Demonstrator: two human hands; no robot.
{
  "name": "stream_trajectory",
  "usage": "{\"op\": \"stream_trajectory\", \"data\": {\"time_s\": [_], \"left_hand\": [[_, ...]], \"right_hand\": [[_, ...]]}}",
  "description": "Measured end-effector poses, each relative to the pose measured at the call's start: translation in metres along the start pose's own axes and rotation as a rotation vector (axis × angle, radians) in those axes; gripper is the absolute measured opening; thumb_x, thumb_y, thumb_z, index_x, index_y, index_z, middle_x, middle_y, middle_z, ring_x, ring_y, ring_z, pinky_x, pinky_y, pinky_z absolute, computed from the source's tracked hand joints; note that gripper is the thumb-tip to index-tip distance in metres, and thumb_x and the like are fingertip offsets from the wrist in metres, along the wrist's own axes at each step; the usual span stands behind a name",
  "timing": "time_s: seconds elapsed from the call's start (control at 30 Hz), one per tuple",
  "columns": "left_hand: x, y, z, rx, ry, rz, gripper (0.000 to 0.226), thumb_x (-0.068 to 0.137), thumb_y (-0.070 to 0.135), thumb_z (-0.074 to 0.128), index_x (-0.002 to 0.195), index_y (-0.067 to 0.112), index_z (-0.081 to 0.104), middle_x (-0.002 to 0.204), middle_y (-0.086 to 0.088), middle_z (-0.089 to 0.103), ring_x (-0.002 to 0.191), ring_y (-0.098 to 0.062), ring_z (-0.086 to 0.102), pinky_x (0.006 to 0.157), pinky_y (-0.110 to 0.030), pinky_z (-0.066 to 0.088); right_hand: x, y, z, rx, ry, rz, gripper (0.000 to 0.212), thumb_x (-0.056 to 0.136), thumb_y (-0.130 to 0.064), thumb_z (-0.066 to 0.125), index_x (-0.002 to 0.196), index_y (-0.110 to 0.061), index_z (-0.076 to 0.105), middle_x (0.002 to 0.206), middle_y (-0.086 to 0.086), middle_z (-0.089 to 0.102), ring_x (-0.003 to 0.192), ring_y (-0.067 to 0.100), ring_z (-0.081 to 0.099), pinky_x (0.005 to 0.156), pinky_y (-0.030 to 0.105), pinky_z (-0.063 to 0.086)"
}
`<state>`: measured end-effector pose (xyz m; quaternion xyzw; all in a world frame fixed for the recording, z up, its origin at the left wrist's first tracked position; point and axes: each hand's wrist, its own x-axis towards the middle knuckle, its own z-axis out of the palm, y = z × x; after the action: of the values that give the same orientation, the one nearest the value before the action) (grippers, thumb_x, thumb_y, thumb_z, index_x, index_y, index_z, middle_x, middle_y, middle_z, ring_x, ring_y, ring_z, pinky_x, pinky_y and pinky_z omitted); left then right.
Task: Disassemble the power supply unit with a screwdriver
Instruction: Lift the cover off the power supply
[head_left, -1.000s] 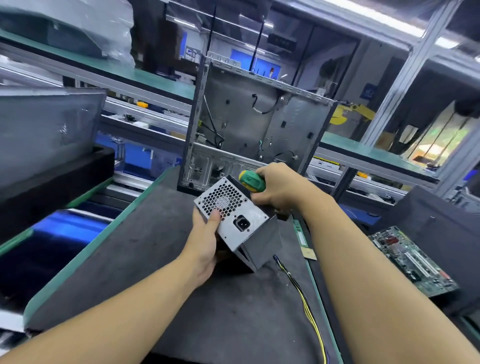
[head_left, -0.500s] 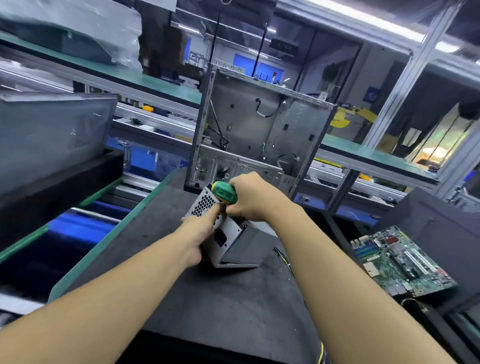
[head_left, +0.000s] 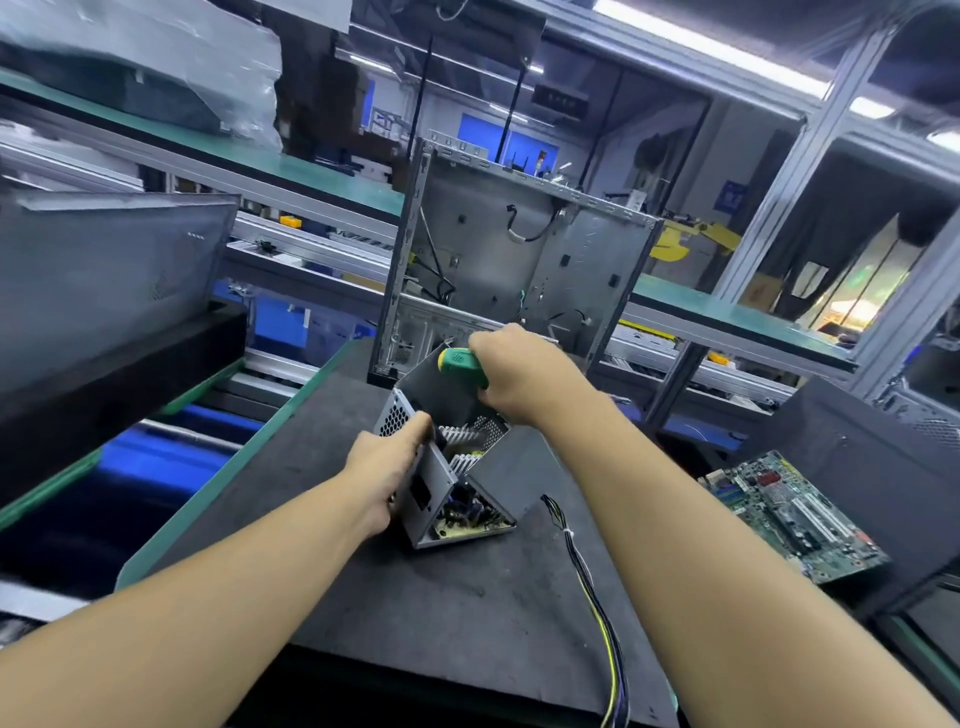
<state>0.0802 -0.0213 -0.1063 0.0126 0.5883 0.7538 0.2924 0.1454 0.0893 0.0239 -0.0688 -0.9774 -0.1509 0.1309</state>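
Screwdriver (head_left: 461, 367) shaft hidden; right hand (head_left: 525, 375) wraps handle; left hand (head_left: 385, 468) clasps power supply unit (head_left: 500, 474).

Both arms reach out toward 12 o'clock. The left hand (head_left: 387, 470) grips the power supply unit (head_left: 427, 480). The right hand (head_left: 524, 374), at its 1 o'clock, grips the screwdriver (head_left: 462, 365).

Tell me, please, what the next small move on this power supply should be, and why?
Probably lift the cover clear and set it aside: it already gapes open over the power supply unit, baring the heat sinks; the right hand, gripping the screwdriver, is at its top edge, the left hand holds the unit.
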Motion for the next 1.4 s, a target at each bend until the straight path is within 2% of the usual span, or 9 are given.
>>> {"op": "stream_trajectory", "data": {"time_s": [0.13, 0.23, 0.4, 0.5, 0.6, 0.73, 0.93, 1.2, 1.4], "left_hand": [[0.007, -0.011, -0.009, 0.063, -0.048, -0.014, 0.102, 0.055, 0.061, 0.070, 0.145, 0.028, 0.036, 0.130, -0.006, 0.062, 0.104, -0.028, 0.067, 0.069, -0.034, 0.056], [0.012, -0.016, -0.012, 0.133, 0.001, 0.010, 0.081, 0.063, 0.060, 0.066, 0.134, 0.026, 0.046, 0.128, -0.010, 0.064, 0.105, -0.030, 0.065, 0.083, -0.037, 0.054], [0.006, 0.010, -0.012, 0.848, 0.307, 0.298, 0.063, 0.088, 0.063, 0.054, 0.136, 0.022, 0.047, 0.145, -0.017, 0.041, 0.133, -0.038, 0.038, 0.104, -0.047, 0.036], [-0.005, 0.026, -0.006, 0.735, 0.282, 0.338, 0.047, 0.092, 0.060, 0.040, 0.117, 0.023, 0.056, 0.133, -0.015, 0.052, 0.123, -0.037, 0.048, 0.102, -0.046, 0.041], [-0.016, 0.030, 0.003, 0.573, 0.197, 0.268, 0.064, 0.088, 0.070, 0.036, 0.101, 0.012, 0.062, 0.109, -0.013, 0.064, 0.093, -0.026, 0.058, 0.075, -0.038, 0.045], [-0.026, 0.047, 0.020, 0.475, -0.024, 0.215, 0.059, 0.083, 0.072, 0.056, 0.092, 0.015, 0.069, 0.089, -0.002, 0.071, 0.076, -0.017, 0.060, 0.062, -0.030, 0.039], [-0.027, 0.046, 0.041, 0.276, -0.165, 0.068, 0.005, 0.094, 0.003, 0.055, 0.098, 0.002, 0.052, 0.070, -0.013, 0.053, 0.041, -0.021, 0.050, 0.050, -0.027, 0.043], [-0.037, 0.066, 0.022, -0.060, -0.157, 0.049, 0.013, 0.094, 0.006, 0.054, 0.107, 0.006, 0.057, 0.092, -0.013, 0.066, 0.068, -0.024, 0.063, 0.054, -0.030, 0.052], [-0.046, 0.107, 0.006, -0.105, -0.315, 0.093, 0.016, 0.096, 0.016, 0.052, 0.106, 0.008, 0.062, 0.086, -0.007, 0.073, 0.063, -0.019, 0.072, 0.053, -0.027, 0.059]], "right_hand": [[-0.003, -0.022, 0.007, -0.098, 0.047, -0.121, 0.026, 0.085, 0.003, 0.053, 0.099, -0.012, 0.038, 0.074, 0.002, 0.032, 0.074, 0.031, 0.043, 0.058, 0.037, 0.030], [0.000, -0.026, 0.007, -0.080, 0.040, -0.108, 0.026, 0.085, 0.002, 0.054, 0.102, -0.011, 0.040, 0.077, 0.002, 0.029, 0.074, 0.030, 0.040, 0.060, 0.038, 0.032], [0.000, -0.006, 0.008, 0.324, -0.020, 0.014, 0.024, 0.083, -0.022, 0.068, 0.082, -0.016, 0.044, 0.080, -0.001, 0.050, 0.076, 0.021, 0.051, 0.060, 0.030, 0.032], [-0.002, 0.003, 0.017, 0.602, 0.005, 0.143, 0.024, 0.082, -0.031, 0.069, 0.077, -0.013, 0.054, 0.070, -0.002, 0.057, 0.059, 0.015, 0.050, 0.054, 0.030, 0.039], [-0.004, 0.033, 0.026, 0.931, 0.107, 0.443, 0.022, 0.085, -0.029, 0.067, 0.083, -0.010, 0.056, 0.069, 0.007, 0.062, 0.050, 0.018, 0.049, 0.048, 0.030, 0.043], [-0.016, 0.069, 0.052, 0.850, -0.157, 0.723, 0.024, 0.086, -0.024, 0.069, 0.088, -0.005, 0.053, 0.069, 0.014, 0.060, 0.048, 0.021, 0.047, 0.046, 0.025, 0.037], [-0.045, 0.071, 0.094, 1.062, -0.377, 0.704, 0.038, 0.088, -0.043, 0.068, 0.081, -0.011, 0.049, 0.047, 0.000, 0.046, 0.038, 0.012, 0.040, 0.042, 0.019, 0.036], [-0.065, 0.085, 0.130, 1.280, -0.193, 0.858, 0.011, 0.084, -0.012, 0.055, 0.074, -0.012, 0.051, 0.058, 0.009, 0.054, 0.040, 0.016, 0.036, 0.046, 0.021, 0.028], [-0.067, 0.092, 0.127, 1.371, -0.034, 0.913, 0.018, 0.090, -0.025, 0.067, 0.085, -0.013, 0.053, 0.074, 0.007, 0.066, 0.037, 0.009, 0.038, 0.036, 0.016, 0.031]]}}
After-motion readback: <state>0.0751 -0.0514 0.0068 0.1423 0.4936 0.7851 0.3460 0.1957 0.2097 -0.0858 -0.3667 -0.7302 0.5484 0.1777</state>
